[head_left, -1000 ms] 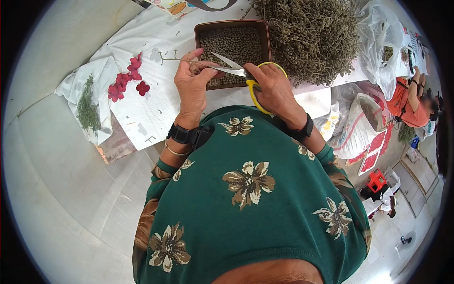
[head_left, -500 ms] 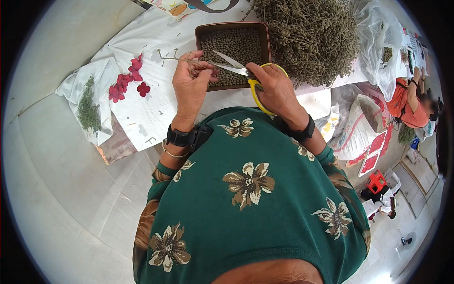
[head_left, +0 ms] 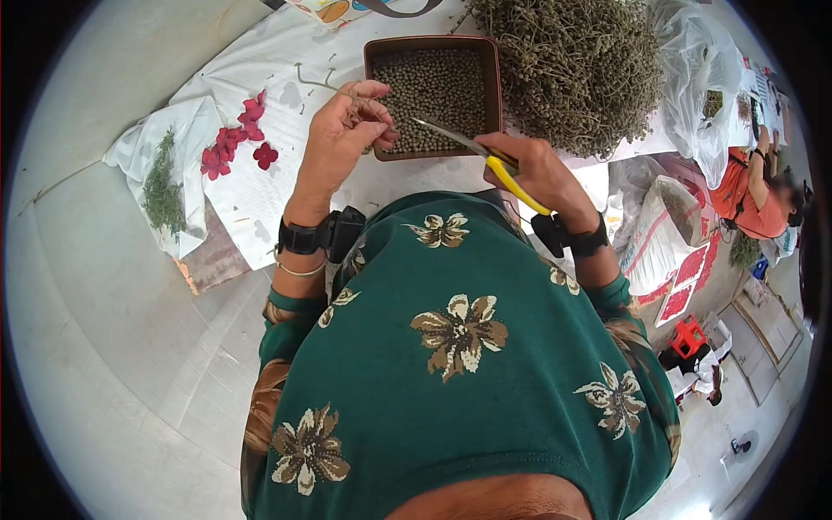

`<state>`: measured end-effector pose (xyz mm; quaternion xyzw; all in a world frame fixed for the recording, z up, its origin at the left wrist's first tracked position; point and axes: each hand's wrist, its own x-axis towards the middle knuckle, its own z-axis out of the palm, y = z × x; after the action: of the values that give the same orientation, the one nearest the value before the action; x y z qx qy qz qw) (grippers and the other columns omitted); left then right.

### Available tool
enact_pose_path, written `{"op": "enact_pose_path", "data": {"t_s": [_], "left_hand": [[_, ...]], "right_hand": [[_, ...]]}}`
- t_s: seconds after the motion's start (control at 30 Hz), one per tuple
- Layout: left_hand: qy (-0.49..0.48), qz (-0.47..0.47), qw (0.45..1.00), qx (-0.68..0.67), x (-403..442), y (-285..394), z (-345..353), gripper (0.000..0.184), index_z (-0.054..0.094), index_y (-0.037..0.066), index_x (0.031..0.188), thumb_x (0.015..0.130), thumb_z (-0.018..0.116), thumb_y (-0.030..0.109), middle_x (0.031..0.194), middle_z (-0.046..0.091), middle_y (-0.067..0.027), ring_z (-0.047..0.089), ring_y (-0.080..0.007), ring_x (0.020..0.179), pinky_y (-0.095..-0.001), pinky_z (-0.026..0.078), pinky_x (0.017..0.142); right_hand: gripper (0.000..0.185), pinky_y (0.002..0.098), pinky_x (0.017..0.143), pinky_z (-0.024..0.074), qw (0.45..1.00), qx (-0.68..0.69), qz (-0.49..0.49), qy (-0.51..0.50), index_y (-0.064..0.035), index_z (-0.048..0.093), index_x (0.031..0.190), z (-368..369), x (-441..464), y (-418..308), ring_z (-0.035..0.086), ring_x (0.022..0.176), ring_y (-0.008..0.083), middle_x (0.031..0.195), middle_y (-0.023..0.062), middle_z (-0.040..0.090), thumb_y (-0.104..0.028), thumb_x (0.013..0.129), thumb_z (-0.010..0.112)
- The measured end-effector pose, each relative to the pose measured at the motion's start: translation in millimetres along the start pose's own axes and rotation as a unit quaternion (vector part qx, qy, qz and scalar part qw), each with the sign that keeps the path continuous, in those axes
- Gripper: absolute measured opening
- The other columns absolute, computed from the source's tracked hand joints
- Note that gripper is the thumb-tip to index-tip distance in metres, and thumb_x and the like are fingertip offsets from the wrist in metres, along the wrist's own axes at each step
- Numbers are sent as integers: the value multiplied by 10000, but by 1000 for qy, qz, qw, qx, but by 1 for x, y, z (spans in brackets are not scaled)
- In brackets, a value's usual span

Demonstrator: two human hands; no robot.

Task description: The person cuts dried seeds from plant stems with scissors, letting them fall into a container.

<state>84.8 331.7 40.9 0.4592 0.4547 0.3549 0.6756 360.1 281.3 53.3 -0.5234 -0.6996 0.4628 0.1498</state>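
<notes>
Yellow-handled scissors (head_left: 503, 170), blades above box (head_left: 493, 95); thin stem (head_left: 314, 83), held.

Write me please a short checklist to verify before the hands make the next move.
1. Stem held by left hand: ok.
2. Scissors held by right hand: ok.
3. Blades apart from left fingers: ok, a gap shows, but the tip points their way.
4. Blades shut: cannot tell, they seem nearly edge-on.
5. Box upright, with seeds inside: ok.
6. Stem between blades: not ok.
</notes>
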Motion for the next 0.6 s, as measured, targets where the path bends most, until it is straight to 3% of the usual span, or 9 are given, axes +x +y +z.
{"op": "enact_pose_path", "data": {"t_s": [0.03, 0.17, 0.3, 0.47, 0.57, 0.6], "left_hand": [[-30, -10, 999, -4, 2, 2, -2, 337, 521, -22, 1157, 821, 497, -35, 883, 588, -78, 617, -133, 749, -252, 547, 656], [-114, -46, 992, 7, 6, 11, -5, 239, 552, -32, 1053, 823, 487, -17, 974, 595, -97, 620, -137, 738, -256, 544, 655], [-155, -62, 984, 66, 11, 11, -4, 362, 521, -20, 1191, 831, 489, -4, 860, 581, -47, 610, -125, 748, -258, 534, 687], [-194, -64, 971, 122, 16, 12, -1, 375, 534, -9, 1193, 823, 476, -20, 828, 563, -35, 586, -112, 728, -241, 510, 666], [-202, -75, 967, 138, 17, 16, 3, 43, 502, -51, 810, 823, 476, -19, 1175, 571, -89, 573, -118, 674, -248, 484, 605], [-203, -76, 966, 137, 18, 18, 4, 43, 502, -51, 810, 823, 476, -19, 1175, 571, -89, 573, -118, 674, -248, 484, 605]], "right_hand": [[383, 306, 644, 495, 998, 49, 23, -39, -33, 600, 1120, -3, 0, -1, 636, 673, 219, 788, 131, 657, -57, 741, 659], [363, 299, 633, 487, 993, 41, 17, -110, -21, 601, 1124, -8, 1, -4, 614, 653, 168, 745, 112, 647, -65, 765, 638], [357, 305, 622, 483, 996, 9, -27, -88, -27, 606, 1128, -5, 0, -4, 615, 636, 183, 731, 111, 646, -73, 775, 627], [360, 313, 624, 484, 995, 2, -37, -89, -35, 612, 1129, -5, 1, -1, 614, 629, 210, 747, 122, 650, -73, 772, 633], [343, 327, 639, 490, 994, -20, -40, -99, -39, 622, 1116, -7, 0, -2, 619, 637, 267, 768, 143, 657, -76, 775, 639], [343, 327, 639, 490, 994, -20, -38, -99, -39, 622, 1116, -7, 0, -1, 619, 637, 267, 768, 143, 657, -76, 775, 639]]}}
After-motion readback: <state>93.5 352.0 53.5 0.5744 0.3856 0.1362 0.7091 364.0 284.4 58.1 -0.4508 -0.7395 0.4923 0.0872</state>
